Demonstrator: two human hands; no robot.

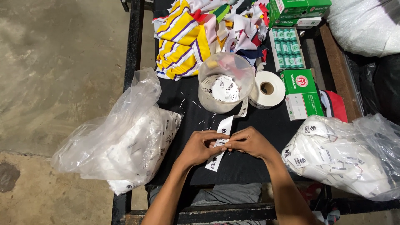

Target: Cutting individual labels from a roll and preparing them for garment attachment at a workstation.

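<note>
Seen from above, two bare hands meet at the middle of a black work table (250,166). The left hand (201,146) and the right hand (250,143) both pinch one white label strip (221,143) between fingertips and thumbs, fingers curled closed on it, knuckles nearly touching. The strip runs from a clear plastic tub (225,82) just beyond the hands, down between the fingers, and its free end hangs toward the table's near edge. The tub holds a loose heap of more white labels; their number cannot be told. Just right of the tub lies one roll of white tape (266,89), and right of that one green and white box (301,98). Farther back sits one open carton of green thread spools (286,48), about ten showing, with a stack of green boxes (298,10) behind it. A pile of striped fabric pieces (187,39) in yellow, purple, white and red fills the far side. Two clear plastic bags of white labels flank the hands: one bag on the left (125,141), one bag on the right (341,156). Bare concrete floor (54,75) lies to the left
</note>
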